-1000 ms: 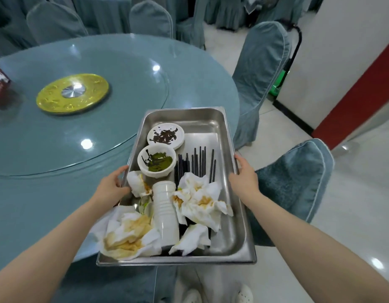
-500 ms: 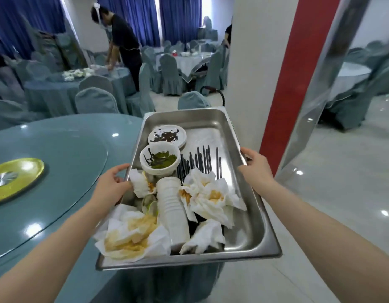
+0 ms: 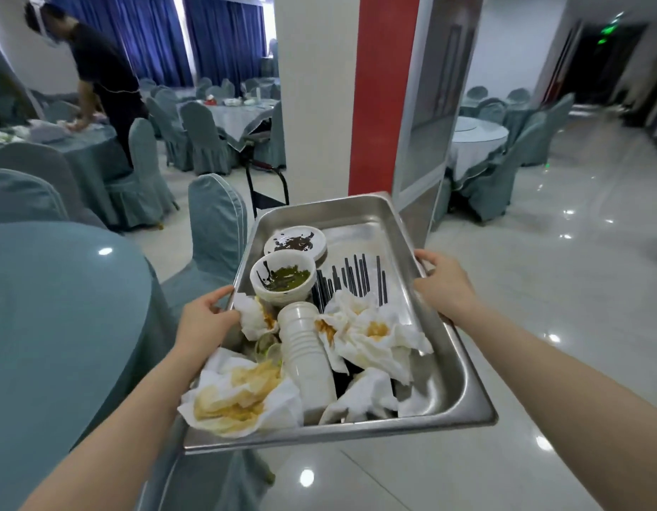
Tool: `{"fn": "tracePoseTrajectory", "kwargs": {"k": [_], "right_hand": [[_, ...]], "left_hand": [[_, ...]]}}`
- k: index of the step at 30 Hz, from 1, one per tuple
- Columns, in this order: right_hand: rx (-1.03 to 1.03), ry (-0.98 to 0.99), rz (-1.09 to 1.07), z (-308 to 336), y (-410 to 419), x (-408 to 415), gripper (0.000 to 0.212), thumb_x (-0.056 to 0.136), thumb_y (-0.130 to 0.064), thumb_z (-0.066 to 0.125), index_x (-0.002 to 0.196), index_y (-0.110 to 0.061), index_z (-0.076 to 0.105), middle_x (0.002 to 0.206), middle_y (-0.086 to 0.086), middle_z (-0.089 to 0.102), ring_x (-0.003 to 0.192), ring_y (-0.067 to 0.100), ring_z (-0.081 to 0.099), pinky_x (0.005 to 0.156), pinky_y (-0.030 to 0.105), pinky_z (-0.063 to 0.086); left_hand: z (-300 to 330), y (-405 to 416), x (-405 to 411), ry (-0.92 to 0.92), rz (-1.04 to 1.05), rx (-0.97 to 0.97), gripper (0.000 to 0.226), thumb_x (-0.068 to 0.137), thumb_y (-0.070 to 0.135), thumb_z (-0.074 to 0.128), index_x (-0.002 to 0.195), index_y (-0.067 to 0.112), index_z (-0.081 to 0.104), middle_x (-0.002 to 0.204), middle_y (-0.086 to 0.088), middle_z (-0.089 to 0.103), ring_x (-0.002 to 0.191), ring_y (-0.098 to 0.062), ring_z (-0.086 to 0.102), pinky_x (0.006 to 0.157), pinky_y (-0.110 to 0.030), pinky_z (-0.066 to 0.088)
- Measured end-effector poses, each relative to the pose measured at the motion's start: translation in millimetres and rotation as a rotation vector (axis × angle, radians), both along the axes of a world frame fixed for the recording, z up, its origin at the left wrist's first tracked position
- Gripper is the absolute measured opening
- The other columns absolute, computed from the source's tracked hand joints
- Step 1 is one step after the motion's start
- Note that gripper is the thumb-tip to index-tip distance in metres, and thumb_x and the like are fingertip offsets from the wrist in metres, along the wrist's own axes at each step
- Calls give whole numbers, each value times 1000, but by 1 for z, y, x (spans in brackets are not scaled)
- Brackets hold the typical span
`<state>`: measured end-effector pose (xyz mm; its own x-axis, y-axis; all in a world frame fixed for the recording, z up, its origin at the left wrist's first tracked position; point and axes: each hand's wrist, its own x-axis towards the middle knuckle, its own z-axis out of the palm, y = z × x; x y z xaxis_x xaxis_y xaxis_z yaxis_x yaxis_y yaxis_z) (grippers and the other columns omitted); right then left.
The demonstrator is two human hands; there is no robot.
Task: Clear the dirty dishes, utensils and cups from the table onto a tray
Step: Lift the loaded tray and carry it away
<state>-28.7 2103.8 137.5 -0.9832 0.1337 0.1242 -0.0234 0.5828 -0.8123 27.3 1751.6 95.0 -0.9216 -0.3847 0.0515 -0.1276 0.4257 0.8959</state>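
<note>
From where I watch, the clearing looks done: what I can see of the table [image 3: 61,307] on my left shows only bare blue cloth, though most of it lies outside the view. My left hand [image 3: 205,322] grips the tray [image 3: 448,381] by its left rim, thumb hooked over the edge beside a stained napkin [image 3: 253,319]. Inside the tray, from left to right, I see a big soiled napkin pile [image 3: 238,396], a bowl with green sauce [image 3: 282,280], a small plate with dark smears [image 3: 295,243] behind it, a stack of white cups [image 3: 306,352] lying on its side, black chopsticks [image 3: 352,276] and more crumpled napkins [image 3: 371,333]. My right hand [image 3: 445,285] clasps the right rim. I judge that only carrying the load away is left. A covered chair [image 3: 216,223] stands just left of the tray, a white-and-red pillar [image 3: 338,94] rises straight ahead, and open floor [image 3: 577,289] lies to the right, the easier path.
</note>
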Motion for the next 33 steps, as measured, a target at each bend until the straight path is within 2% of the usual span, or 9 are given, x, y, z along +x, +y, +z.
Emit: {"fn": "tracePoseTrajectory", "kwargs": {"k": [7,11,15,17,20,24,26,31,33], "right_hand": [[-19,-39,10,-26,21,-96,59,75,-5,57,127,-33,58,108,-5,68,91,20,63,72,24,47],[16,-28,75,-33,7,-179,59,73,-5,56,123,-37,60,98,-14,67,65,-2,58,50,9,38],[58,-18,110,-27,-19,-268,62,73,-4,54,126,-34,59,78,-33,61,55,-5,57,46,8,36],[57,4,115,-26,-32,-314,61,73,-3,55,126,-33,60,66,-32,59,50,-9,55,42,7,33],[39,-5,160,-24,-54,-378,60,76,-5,57,131,-29,56,80,-30,59,55,-11,57,44,5,37],[52,10,222,-24,-86,-475,58,76,-10,57,130,-30,57,98,-19,69,71,-3,62,56,5,38],[78,31,275,-24,-105,-530,56,76,-10,57,130,-28,58,111,-8,70,82,6,62,66,13,40],[-3,-13,391,-26,-157,-661,58,81,-5,56,136,-25,52,102,-3,66,48,1,55,41,10,38],[-13,-44,441,-24,-182,-713,60,81,-3,55,136,-26,51,97,-1,58,42,2,49,40,13,37]], "left_hand": [[-10,13,-100,-32,-8,-35,47,78,13,69,122,29,63,76,-17,68,55,-18,48,49,-26,42],[-16,-3,-176,-21,11,-40,47,75,11,71,119,28,66,64,-6,64,59,-18,52,52,-23,42],[-13,-24,-255,-19,58,-50,47,75,9,70,118,28,66,49,4,50,46,-12,38,38,-11,32],[-8,-35,-291,-22,61,-42,48,76,10,69,120,28,65,48,3,49,47,-13,38,43,-16,35],[-1,-54,-342,-25,99,-33,49,77,11,69,123,28,63,59,-4,52,58,-17,45,56,-29,39],[5,-79,-414,-20,175,-35,46,79,14,67,122,31,63,59,-5,53,53,-14,44,50,-25,35],[6,-91,-450,-20,220,-54,46,81,14,67,123,29,63,62,-6,54,55,-15,45,50,-24,36],[12,-116,-533,4,362,-56,46,81,13,66,124,30,61,63,-4,53,54,-15,43,50,-25,36],[16,-132,-563,10,415,-51,47,81,14,67,124,30,61,62,-4,52,53,-15,42,50,-25,35]]}}
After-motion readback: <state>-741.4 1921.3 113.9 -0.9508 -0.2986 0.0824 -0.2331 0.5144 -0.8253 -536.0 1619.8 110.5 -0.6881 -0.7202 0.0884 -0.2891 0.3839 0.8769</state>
